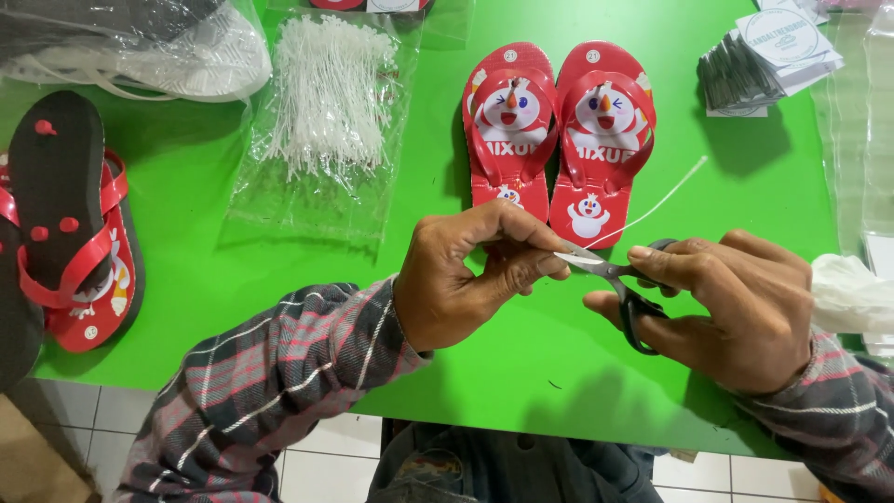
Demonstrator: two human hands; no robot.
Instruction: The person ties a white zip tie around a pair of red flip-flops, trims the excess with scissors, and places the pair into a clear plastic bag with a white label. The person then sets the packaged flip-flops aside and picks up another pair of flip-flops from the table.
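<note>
My left hand [466, 279] pinches one end of a thin white plastic tie [652, 207] just above the green table [279, 279]. My right hand [731, 307] grips black-handled scissors [626, 284], whose blades meet the tie at my left fingertips. The tie runs up and right from there. A pair of small red flip-flops [554, 140] with a cartoon print lies flat on the table just beyond my hands.
A clear bag of white plastic ties [326, 102] lies at the upper left. More red and black flip-flops [70, 224] are stacked at the left edge. A stack of cardboard tags [768, 56] sits at the upper right, clear plastic bags [861, 140] along the right.
</note>
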